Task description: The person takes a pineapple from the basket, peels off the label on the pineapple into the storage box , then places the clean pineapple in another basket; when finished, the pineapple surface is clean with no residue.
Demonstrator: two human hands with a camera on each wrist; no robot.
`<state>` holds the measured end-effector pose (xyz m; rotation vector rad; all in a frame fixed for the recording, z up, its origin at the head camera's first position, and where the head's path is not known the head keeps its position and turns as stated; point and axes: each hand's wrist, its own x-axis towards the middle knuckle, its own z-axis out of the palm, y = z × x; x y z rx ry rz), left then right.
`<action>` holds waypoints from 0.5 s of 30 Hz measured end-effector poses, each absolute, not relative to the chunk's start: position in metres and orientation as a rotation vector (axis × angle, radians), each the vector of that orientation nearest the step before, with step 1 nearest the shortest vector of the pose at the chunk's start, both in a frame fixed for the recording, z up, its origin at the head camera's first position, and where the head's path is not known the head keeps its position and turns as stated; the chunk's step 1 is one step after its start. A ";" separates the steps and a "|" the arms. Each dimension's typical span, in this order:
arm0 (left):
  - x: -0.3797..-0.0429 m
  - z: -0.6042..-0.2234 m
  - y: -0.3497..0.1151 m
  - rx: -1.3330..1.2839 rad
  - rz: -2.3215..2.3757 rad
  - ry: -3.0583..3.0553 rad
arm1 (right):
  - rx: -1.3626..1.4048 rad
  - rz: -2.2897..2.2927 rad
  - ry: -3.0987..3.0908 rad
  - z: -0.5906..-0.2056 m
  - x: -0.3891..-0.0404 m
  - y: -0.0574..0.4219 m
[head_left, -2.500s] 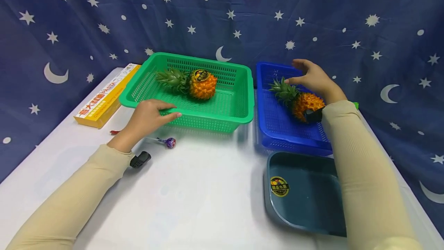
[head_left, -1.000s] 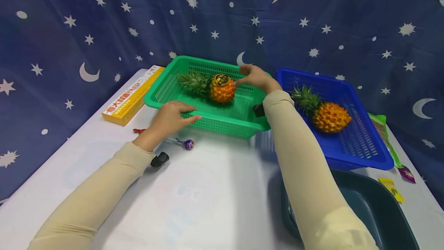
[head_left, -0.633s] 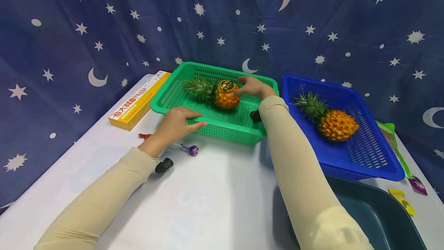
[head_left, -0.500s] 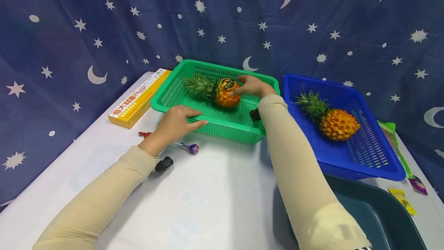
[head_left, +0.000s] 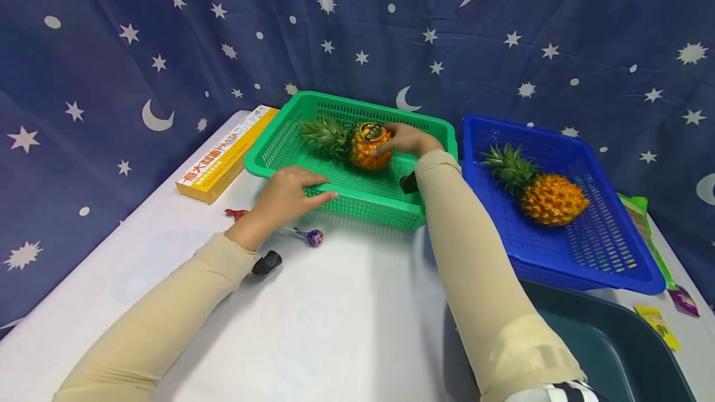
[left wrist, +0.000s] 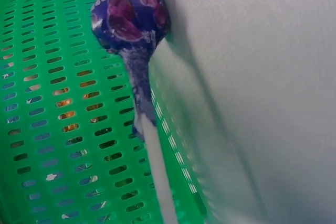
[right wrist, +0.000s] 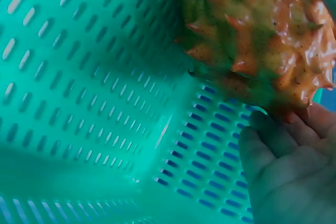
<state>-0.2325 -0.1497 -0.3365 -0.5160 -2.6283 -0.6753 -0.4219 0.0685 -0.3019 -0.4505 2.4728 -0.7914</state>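
Note:
A pineapple (head_left: 370, 146) with a dark round sticker lies in the green basket (head_left: 380, 200), leaves to the left. My right hand (head_left: 410, 140) grips its bare end, thumb on the near side. In the right wrist view, curled fingers (right wrist: 289, 150) touch the underside of that pineapple (right wrist: 257, 40). My left hand (head_left: 285, 200) holds the green basket's front rim, fingers over the edge and thumb outside. A purple-wrapped lollipop (head_left: 314, 237) lies below the left wrist; its head (left wrist: 131, 17) fills the upper left wrist view.
A second pineapple (head_left: 553, 199) lies in the blue basket (head_left: 603, 278) on the right. In front stands a dark teal tub (head_left: 625, 340), partly behind my right sleeve. A pasta box (head_left: 220, 160) is at left, a red wrapper (head_left: 236, 213) near it. Small packets (head_left: 659, 326) lie far right.
My right hand has left the pineapple in the blue basket and come left to the one in the green basket. The left hand stays at the green rim. The view has shifted.

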 end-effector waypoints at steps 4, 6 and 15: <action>-0.233 -0.336 -0.149 -0.530 -0.664 -2.611 | -0.455 -0.780 2.479 -0.304 -0.424 0.068; -0.233 -0.337 -0.148 -0.531 -0.664 -2.604 | -0.463 -0.783 2.481 -0.304 -0.424 0.067; -0.232 -0.339 -0.149 -0.537 -0.672 -2.589 | -0.503 -0.727 2.556 -0.305 -0.425 0.064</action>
